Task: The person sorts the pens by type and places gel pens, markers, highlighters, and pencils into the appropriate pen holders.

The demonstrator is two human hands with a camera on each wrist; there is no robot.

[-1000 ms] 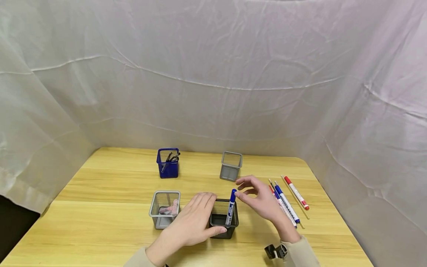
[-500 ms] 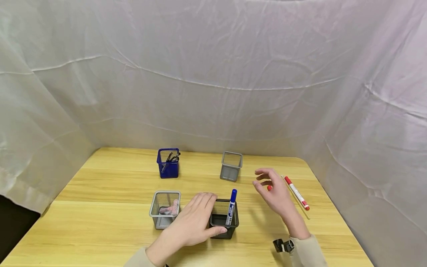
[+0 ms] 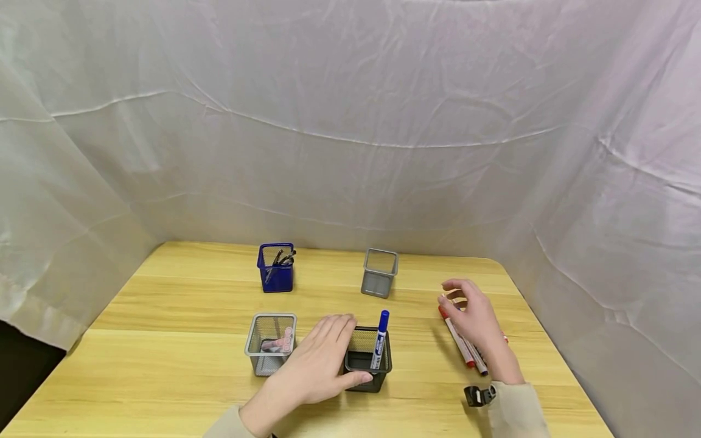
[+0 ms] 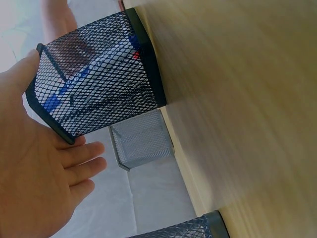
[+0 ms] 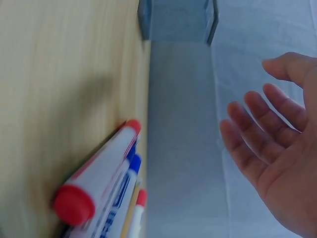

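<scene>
My left hand holds the black mesh pen holder at its left side, thumb along the near wall. The left wrist view shows the rim of this holder between thumb and index finger, the other fingers loosely extended. A blue-capped marker stands leaning inside it. Over on the right, my right hand hovers with bent, parted fingers above a red-capped marker and blue markers. The right wrist view has nothing in that hand, and a red marker, a blue marker and a yellow stick beside it.
A silver mesh holder containing pink scissors stands left of my left hand. Behind are a blue mesh holder with dark pens and another silver holder. Pale cloth surrounds the wooden table.
My right hand has moved away from the blue-capped marker in the black holder, rightward to above the loose markers. My left hand and the holders have stayed put.
</scene>
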